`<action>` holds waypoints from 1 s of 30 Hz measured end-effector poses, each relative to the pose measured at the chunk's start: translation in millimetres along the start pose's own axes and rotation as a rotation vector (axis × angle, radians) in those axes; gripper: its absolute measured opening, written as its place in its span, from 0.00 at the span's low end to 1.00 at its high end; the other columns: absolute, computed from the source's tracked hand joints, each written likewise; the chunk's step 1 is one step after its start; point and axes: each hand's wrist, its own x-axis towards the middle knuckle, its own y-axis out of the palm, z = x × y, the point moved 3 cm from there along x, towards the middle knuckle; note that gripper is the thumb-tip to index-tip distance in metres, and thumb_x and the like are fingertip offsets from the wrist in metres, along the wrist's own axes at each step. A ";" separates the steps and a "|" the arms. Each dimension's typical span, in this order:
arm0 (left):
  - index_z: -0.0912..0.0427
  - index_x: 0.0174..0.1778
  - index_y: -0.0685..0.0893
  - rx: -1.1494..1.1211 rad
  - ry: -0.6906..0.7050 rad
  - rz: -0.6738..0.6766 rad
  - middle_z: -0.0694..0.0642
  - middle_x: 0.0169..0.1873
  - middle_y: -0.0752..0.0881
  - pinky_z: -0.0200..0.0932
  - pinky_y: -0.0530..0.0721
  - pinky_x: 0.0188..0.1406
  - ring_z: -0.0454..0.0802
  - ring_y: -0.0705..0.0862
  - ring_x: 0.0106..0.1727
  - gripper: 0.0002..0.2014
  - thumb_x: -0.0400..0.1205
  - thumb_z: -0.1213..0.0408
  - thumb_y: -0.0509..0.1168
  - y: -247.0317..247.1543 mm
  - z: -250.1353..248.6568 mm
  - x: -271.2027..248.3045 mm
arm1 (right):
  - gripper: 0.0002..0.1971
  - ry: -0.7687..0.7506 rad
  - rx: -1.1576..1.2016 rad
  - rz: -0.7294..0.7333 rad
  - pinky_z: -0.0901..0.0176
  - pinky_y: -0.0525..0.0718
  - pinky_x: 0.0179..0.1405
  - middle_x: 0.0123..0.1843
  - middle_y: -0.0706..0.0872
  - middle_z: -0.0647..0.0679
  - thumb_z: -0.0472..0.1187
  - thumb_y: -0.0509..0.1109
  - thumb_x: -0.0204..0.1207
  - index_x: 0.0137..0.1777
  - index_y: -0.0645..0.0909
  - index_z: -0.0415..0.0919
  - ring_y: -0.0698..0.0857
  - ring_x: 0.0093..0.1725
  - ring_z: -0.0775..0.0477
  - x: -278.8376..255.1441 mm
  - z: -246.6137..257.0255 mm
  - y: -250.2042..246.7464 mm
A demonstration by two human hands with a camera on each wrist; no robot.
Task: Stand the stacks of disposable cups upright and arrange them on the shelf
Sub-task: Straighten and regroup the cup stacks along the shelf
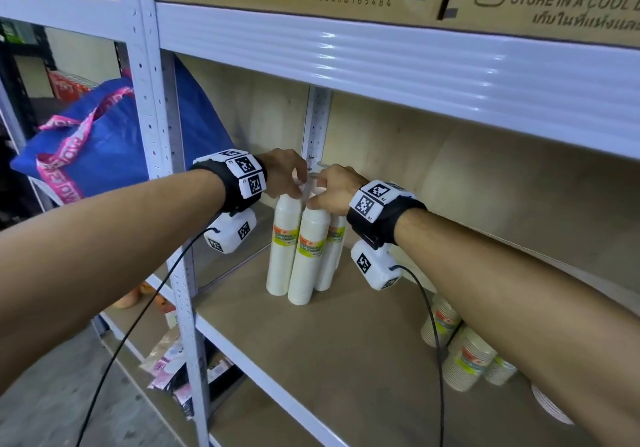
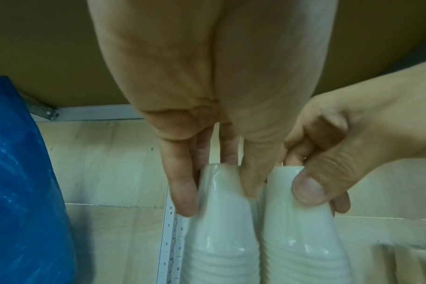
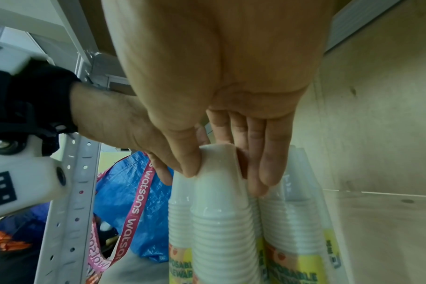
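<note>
Clearly light, tall and easy to topple: three upright cup stacks (image 1: pixel 304 249) huddled touching at the far left of the shelf (image 1: pixel 346 353), beside the blue bag (image 1: pixel 114 145). Left hand (image 1: pixel 285 176) pinching the tapered top of the left stack (image 1: pixel 284 246); right hand (image 1: pixel 332 187) pinching the top of the near stack (image 1: pixel 308 256). Slick wrapper, thin crushable walls, so better gripped lower, around the ribbed middle. More cup stacks lying down (image 1: pixel 464 349) at the near right, not yet stood up.
</note>
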 end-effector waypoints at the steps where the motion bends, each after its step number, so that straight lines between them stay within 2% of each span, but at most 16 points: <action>1: 0.52 0.54 0.85 0.003 0.004 0.002 0.53 0.53 0.82 0.43 0.85 0.37 0.58 0.87 0.50 0.12 0.75 0.60 0.74 -0.9 -0.1 -0.5 | 0.15 0.006 -0.001 0.003 0.62 0.74 0.46 0.65 0.84 0.44 0.47 0.74 0.75 0.58 0.83 0.41 0.82 0.56 0.46 -0.8 0.1 -0.9; 3: 0.51 0.55 0.85 0.007 0.009 0.019 0.51 0.53 0.80 0.40 0.84 0.37 0.57 0.87 0.51 0.12 0.76 0.61 0.74 -1.9 -1.0 -0.9 | 0.16 0.007 -0.007 0.006 0.62 0.73 0.45 0.69 0.81 0.43 0.47 0.74 0.75 0.59 0.82 0.43 0.81 0.56 0.45 -3.2 -0.6 -2.9; 4: 0.51 0.57 0.86 0.009 0.016 0.032 0.50 0.54 0.79 0.40 0.84 0.38 0.56 0.86 0.53 0.13 0.76 0.61 0.73 -2.3 -2.6 -0.5 | 0.12 0.002 -0.010 0.010 0.64 0.73 0.45 0.73 0.78 0.43 0.47 0.74 0.75 0.56 0.82 0.46 0.80 0.59 0.45 -4.4 -2.1 -4.2; 6: 0.52 0.60 0.86 0.007 0.036 0.065 0.51 0.55 0.78 0.44 0.86 0.44 0.56 0.86 0.53 0.15 0.77 0.62 0.73 -3.4 -7.8 1.1 | 0.06 -0.008 -0.009 0.015 0.68 0.69 0.34 0.76 0.76 0.43 0.45 0.74 0.75 0.46 0.79 0.49 0.77 0.54 0.50 -7.8 -4.6 -7.0; 7: 0.52 0.60 0.86 0.001 0.046 0.080 0.51 0.55 0.79 0.44 0.87 0.45 0.56 0.86 0.52 0.15 0.77 0.63 0.73 -4.5 -12.0 1.4 | 0.06 0.002 0.004 0.025 0.68 0.66 0.29 0.74 0.77 0.43 0.44 0.74 0.75 0.48 0.80 0.48 0.75 0.51 0.52 -10.2 -6.6 -8.8; 9: 0.52 0.61 0.86 -0.008 0.064 0.112 0.52 0.52 0.82 0.43 0.87 0.41 0.54 0.88 0.44 0.15 0.78 0.63 0.73 -7.2 -21.6 2.4 | 0.16 0.027 0.028 0.036 0.68 0.68 0.27 0.62 0.84 0.43 0.44 0.76 0.73 0.60 0.82 0.42 0.78 0.42 0.52 -11.0 -12.9 -11.6; 11: 0.52 0.62 0.86 -0.026 0.076 0.153 0.54 0.53 0.83 0.45 0.90 0.43 0.55 0.89 0.43 0.16 0.78 0.63 0.73 -8.1 -33.8 6.4 | 0.16 0.066 0.037 0.049 0.64 0.77 0.30 0.51 0.86 0.44 0.45 0.77 0.71 0.56 0.83 0.39 0.80 0.34 0.52 -13.5 -22.0 -16.5; 13: 0.53 0.63 0.86 -0.031 0.088 0.172 0.56 0.57 0.84 0.52 0.91 0.49 0.57 0.90 0.50 0.17 0.78 0.62 0.73 -9.4 -43.6 8.3 | 0.20 0.106 0.025 0.062 0.61 0.81 0.33 0.48 0.87 0.46 0.46 0.78 0.69 0.57 0.83 0.36 0.81 0.32 0.51 -15.1 -29.9 -21.0; 14: 0.53 0.63 0.86 -0.028 0.098 0.176 0.57 0.58 0.84 0.54 0.91 0.51 0.58 0.90 0.51 0.17 0.78 0.61 0.73 -9.8 -51.1 10.6 | 0.22 0.132 0.018 0.065 0.61 0.81 0.32 0.42 0.84 0.49 0.46 0.78 0.69 0.61 0.82 0.36 0.80 0.32 0.51 -18.3 -35.9 -24.9; 16: 0.53 0.65 0.85 -0.029 0.122 0.181 0.55 0.59 0.84 0.52 0.91 0.51 0.57 0.90 0.50 0.18 0.78 0.60 0.73 -10.2 -66.9 14.3 | 0.23 0.176 0.002 0.062 0.58 0.83 0.36 0.35 0.81 0.49 0.47 0.78 0.70 0.61 0.83 0.34 0.82 0.33 0.49 -25.3 -48.2 -33.0; 18: 0.55 0.66 0.84 -0.031 0.158 0.188 0.55 0.60 0.83 0.48 0.91 0.48 0.56 0.91 0.47 0.19 0.79 0.60 0.73 -10.2 -84.3 18.4 | 0.20 0.210 -0.006 0.057 0.54 0.85 0.40 0.35 0.83 0.46 0.47 0.78 0.69 0.56 0.83 0.34 0.84 0.36 0.45 -31.6 -62.3 -40.2; 21: 0.56 0.65 0.84 -0.020 0.193 0.183 0.56 0.59 0.84 0.45 0.90 0.41 0.56 0.91 0.44 0.18 0.79 0.60 0.73 -7.2 -108.2 27.7 | 0.19 0.268 -0.028 0.036 0.54 0.85 0.38 0.37 0.84 0.45 0.47 0.79 0.68 0.52 0.81 0.37 0.84 0.37 0.44 -40.1 -83.1 -48.7; 24: 0.56 0.62 0.85 -0.029 0.223 0.165 0.56 0.58 0.84 0.48 0.91 0.43 0.56 0.90 0.44 0.16 0.78 0.62 0.74 -1.8 -128.2 40.9 | 0.19 0.311 -0.049 0.013 0.55 0.85 0.38 0.40 0.84 0.45 0.49 0.79 0.66 0.50 0.79 0.39 0.86 0.40 0.43 -46.8 -102.4 -57.2; 27: 0.56 0.61 0.85 -0.056 0.247 0.162 0.56 0.58 0.83 0.44 0.88 0.36 0.53 0.88 0.39 0.15 0.78 0.63 0.74 6.3 -144.3 55.2 | 0.23 0.344 -0.030 -0.017 0.46 0.90 0.49 0.50 0.87 0.42 0.48 0.80 0.65 0.56 0.82 0.37 0.89 0.47 0.41 -49.8 -121.3 -61.9; 28: 0.56 0.61 0.85 -0.065 0.252 0.165 0.55 0.58 0.83 0.44 0.89 0.38 0.54 0.88 0.41 0.16 0.78 0.64 0.74 9.7 -148.5 60.3 | 0.23 0.351 -0.028 -0.028 0.45 0.90 0.51 0.52 0.87 0.42 0.48 0.80 0.65 0.57 0.82 0.37 0.89 0.48 0.41 -50.9 -125.8 -63.8; 30: 0.56 0.62 0.85 -0.082 0.262 0.157 0.55 0.60 0.81 0.48 0.90 0.45 0.56 0.88 0.49 0.16 0.78 0.65 0.74 16.4 -155.2 71.0 | 0.24 0.363 -0.034 -0.057 0.50 0.89 0.47 0.54 0.86 0.44 0.48 0.80 0.66 0.59 0.82 0.37 0.88 0.49 0.44 -50.8 -136.4 -67.1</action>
